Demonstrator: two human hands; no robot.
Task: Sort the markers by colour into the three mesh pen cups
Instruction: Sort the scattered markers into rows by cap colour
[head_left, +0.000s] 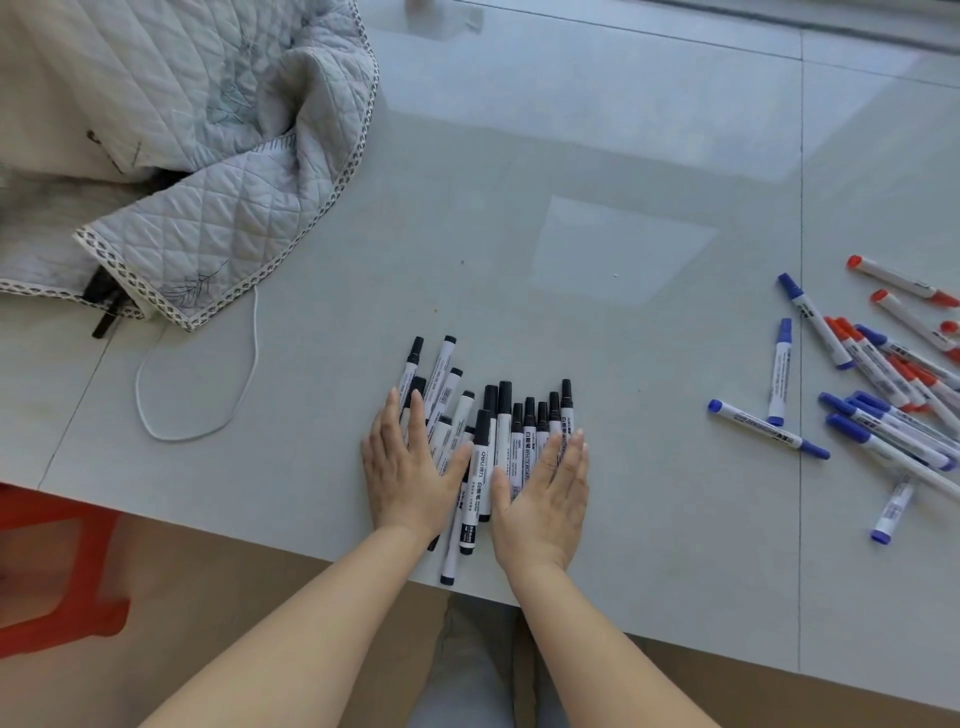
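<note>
Black-capped markers (491, 441) are lying bunched on the desk (623, 338), and both hands are pressing down flat on either flank of the bunch. The left hand (410, 467) is spreading its fingers over the loose markers on its side; the right hand (545, 488) is covering the tidier row on its own side. Neither grip is closing on anything: the fingers are lying straight and apart, palms down. That flat, flanking hold looks meant to herd the black set together so it can be scooped up in one go, rather than picking singles. The markers are white-barrelled with printed labels, caps mostly pointing away from the person, a few butts hanging over the near desk edge between the wrists. Well off beyond the right hand, blue markers (857, 421) and red markers (893, 358) are lying mixed in a loose heap. No mesh cups are showing anywhere in view.
</note>
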